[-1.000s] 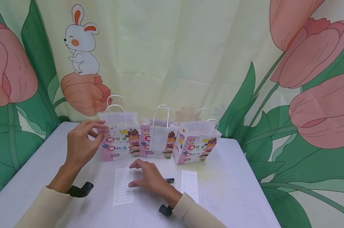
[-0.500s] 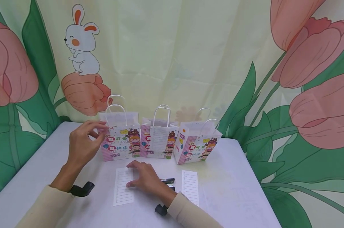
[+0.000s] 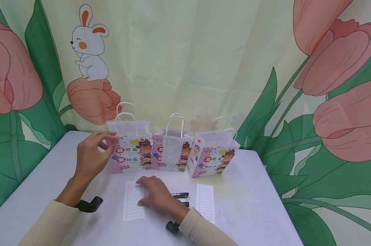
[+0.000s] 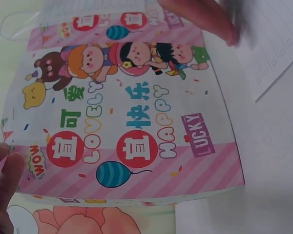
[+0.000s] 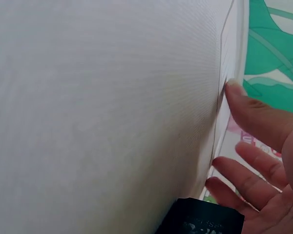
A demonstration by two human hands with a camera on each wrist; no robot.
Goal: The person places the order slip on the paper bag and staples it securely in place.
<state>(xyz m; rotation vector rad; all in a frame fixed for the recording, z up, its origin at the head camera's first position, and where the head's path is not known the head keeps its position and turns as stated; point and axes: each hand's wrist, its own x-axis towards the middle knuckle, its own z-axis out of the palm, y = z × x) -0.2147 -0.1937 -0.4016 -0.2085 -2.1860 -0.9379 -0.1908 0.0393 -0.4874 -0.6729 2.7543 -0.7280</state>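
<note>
My left hand (image 3: pixel 94 155) pinches the upper left edge of a paper gift bag (image 3: pixel 131 157) printed with cartoon figures. In the left wrist view, thumb and finger (image 4: pixel 10 173) meet at that bag's (image 4: pixel 112 117) rim. My right hand (image 3: pixel 160 196), fingers spread, rests over the right side of a white lined paper strip (image 3: pixel 133 205) lying on the table. Its thumb (image 5: pixel 241 97) touches the strip in the right wrist view. A black stapler (image 3: pixel 181 195) lies just behind that hand, partly hidden by it.
A second bag (image 3: pixel 156 165) stands in the middle with a lined strip (image 3: pixel 171 150) on its front. To its right stands a third bag (image 3: pixel 214 159), turned at an angle. Another lined strip (image 3: pixel 205 200) lies on the white table (image 3: pixel 250 205) near the right sleeve.
My right hand has shifted slightly left over the strip, uncovering more of the stapler. The left hand keeps its pinch on the bag; the bags stand as before.
</note>
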